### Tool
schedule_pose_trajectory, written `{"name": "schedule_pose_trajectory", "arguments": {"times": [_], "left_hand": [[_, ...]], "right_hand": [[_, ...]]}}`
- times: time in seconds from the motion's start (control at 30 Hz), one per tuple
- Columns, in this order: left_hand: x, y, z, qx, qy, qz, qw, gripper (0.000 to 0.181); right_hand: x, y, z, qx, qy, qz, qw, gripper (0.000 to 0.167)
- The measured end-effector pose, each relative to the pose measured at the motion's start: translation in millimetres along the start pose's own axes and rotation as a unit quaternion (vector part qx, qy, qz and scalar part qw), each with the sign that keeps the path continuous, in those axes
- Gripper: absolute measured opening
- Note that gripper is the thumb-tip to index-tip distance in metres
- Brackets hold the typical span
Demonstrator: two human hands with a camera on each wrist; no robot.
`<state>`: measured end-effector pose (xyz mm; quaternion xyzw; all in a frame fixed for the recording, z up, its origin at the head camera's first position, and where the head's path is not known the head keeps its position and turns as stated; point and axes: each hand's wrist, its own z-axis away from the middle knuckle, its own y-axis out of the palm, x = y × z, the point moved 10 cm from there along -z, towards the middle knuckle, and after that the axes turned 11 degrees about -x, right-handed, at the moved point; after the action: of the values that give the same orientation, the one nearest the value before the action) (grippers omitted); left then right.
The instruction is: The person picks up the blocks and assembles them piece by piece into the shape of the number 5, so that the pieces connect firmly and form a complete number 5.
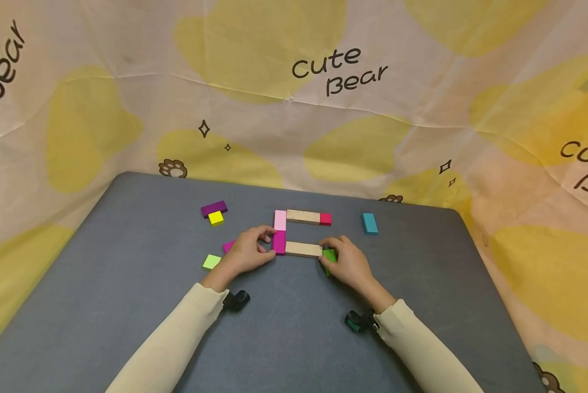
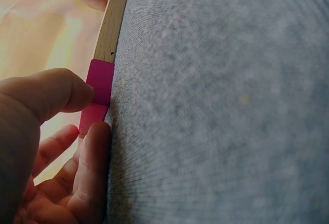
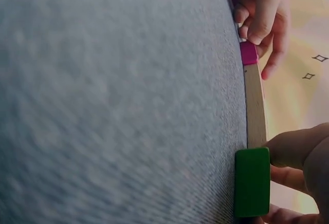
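**Left hand [image 1: 247, 251] at the magenta block [image 1: 279, 243], right hand [image 1: 349, 263] at the green block [image 1: 330, 254]**

Head view: the magenta and pink blocks [image 1: 280, 220] stand in line; two wooden blocks [image 1: 303, 249] [image 1: 303, 216] run from them toward three o'clock, leaving a slot between. The upper one ends at a red block [image 1: 325, 219]. Broad surface [image 1: 294, 333] stretches toward six o'clock. A blue block [image 1: 369, 224] lies well apart, at two o'clock from the green one. The left fingers, loosely bent, touch the magenta block; the right fingers pinch the green one, partly covering it. Another magenta piece [image 1: 228, 246], at nine o'clock, is half hidden behind the left hand.

Left wrist view: the surface fills twelve to six o'clock; the right hand and green block are cut off at eleven.

Right wrist view: the green block sits between four and five o'clock; the frame's edge crops the right hand.
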<state>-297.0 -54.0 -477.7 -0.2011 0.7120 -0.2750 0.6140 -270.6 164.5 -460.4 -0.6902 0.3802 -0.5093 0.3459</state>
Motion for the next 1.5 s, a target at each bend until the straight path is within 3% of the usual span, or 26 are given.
{"name": "schedule_pose_trajectory", "arguments": {"times": [0.43,0.8,1.17,1.5], "left_hand": [[-1.3,0.0,0.9,0.006,-0.004,-0.006,1.0000,0.048],[-2.5,0.9,-1.2,0.003,0.011,-0.012,0.9999,0.047],[-5.4,0.0,-1.3,0.017,0.013,-0.016,0.9996,0.048],[-8.2,-0.6,-1.2,0.007,0.029,-0.016,0.9994,0.047]], "right_hand": [[2.0,-1.1,7.7,-0.005,0.014,0.007,0.9999,0.030],[0.8,-5.9,10.5,-0.011,0.025,-0.006,0.9996,0.038],[1.7,-10.8,13.0,0.001,0.005,-0.045,0.9990,0.036],[-8.3,-16.5,14.9,-0.005,0.005,-0.061,0.9981,0.032]]}}
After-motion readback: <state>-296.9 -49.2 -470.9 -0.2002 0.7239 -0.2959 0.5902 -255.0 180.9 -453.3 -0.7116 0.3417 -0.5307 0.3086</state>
